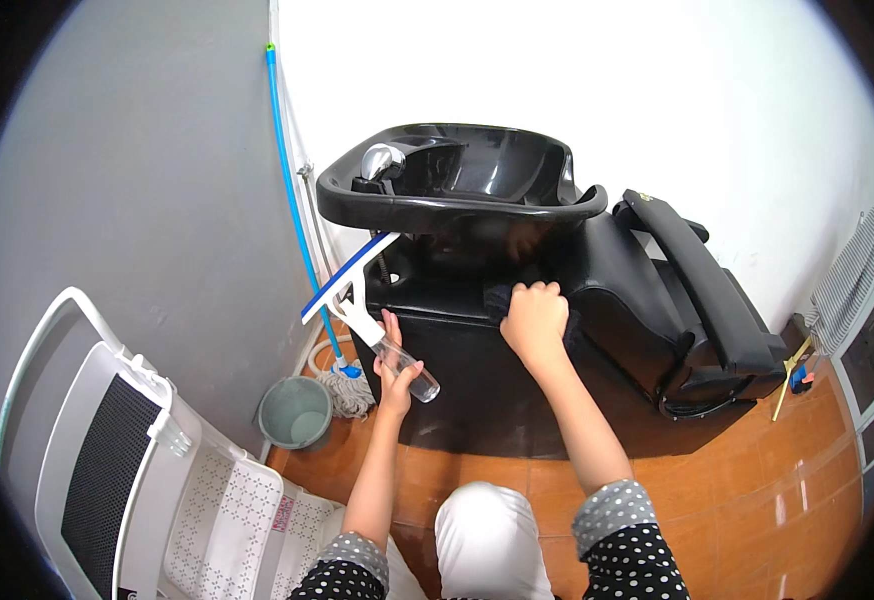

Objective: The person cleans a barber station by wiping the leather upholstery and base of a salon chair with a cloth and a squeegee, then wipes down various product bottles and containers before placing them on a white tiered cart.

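My left hand (398, 375) holds a squeegee (362, 322) by its clear handle; its white head with a blue blade slants up to the left, in front of the basin unit. My right hand (536, 319) is closed on a dark cloth (498, 301), pressed at the edge of the black ledge below the basin. The black shampoo basin (459, 214) has a chrome tap lever (383, 160) at its left. To the right, the black padded salon chair (707, 292) joins the unit's glossy black base (482, 390).
A grey bucket (296, 412), a string mop (348, 391) and a blue pole (287, 165) stand by the grey wall at left. A white plastic trolley or chair (219, 517) is at lower left. Striped cloth (849, 277) hangs at far right above a yellow stick (788, 379).
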`<action>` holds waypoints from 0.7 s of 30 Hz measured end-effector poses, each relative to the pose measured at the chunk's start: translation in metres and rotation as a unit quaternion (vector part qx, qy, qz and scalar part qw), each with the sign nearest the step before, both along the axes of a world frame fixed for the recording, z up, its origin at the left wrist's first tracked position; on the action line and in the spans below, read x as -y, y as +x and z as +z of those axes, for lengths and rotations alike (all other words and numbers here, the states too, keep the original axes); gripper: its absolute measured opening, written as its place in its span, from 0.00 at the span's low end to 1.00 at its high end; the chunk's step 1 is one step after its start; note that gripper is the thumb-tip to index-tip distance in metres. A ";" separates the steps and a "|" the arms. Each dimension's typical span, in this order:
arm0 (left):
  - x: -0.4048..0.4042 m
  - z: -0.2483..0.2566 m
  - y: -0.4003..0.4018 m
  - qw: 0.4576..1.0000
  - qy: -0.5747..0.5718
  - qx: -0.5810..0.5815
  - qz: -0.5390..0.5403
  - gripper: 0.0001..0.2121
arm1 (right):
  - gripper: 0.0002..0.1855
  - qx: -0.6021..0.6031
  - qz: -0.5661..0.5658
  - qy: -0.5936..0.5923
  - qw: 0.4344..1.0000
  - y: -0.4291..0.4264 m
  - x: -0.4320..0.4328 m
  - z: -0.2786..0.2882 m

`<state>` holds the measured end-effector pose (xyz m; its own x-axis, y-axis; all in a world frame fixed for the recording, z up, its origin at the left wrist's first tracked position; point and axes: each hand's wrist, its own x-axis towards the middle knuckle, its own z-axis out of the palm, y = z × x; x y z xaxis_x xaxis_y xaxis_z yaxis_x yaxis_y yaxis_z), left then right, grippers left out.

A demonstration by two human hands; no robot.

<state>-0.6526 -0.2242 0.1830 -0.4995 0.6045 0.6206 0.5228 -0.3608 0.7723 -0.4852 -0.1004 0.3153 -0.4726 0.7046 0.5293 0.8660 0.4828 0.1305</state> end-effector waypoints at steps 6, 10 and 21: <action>0.010 0.004 -0.008 1.000 -0.023 -0.013 0.001 0.39 | 0.14 -0.039 0.107 -0.004 0.993 0.065 0.038 0.054; 0.009 0.009 -0.001 0.999 -0.036 -0.015 0.006 0.37 | 0.11 -0.067 -0.020 0.184 0.980 0.064 0.004 0.069; 0.002 0.008 -0.001 0.999 -0.024 -0.016 0.016 0.40 | 0.11 0.207 -0.149 0.191 0.948 -0.017 -0.017 -0.005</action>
<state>-0.6533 -0.2262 0.1912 -0.4996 0.6186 0.6064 0.5579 -0.3058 0.7715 -0.5022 -0.0838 0.3104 -0.5050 0.6343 0.5854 0.7930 0.0732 0.6048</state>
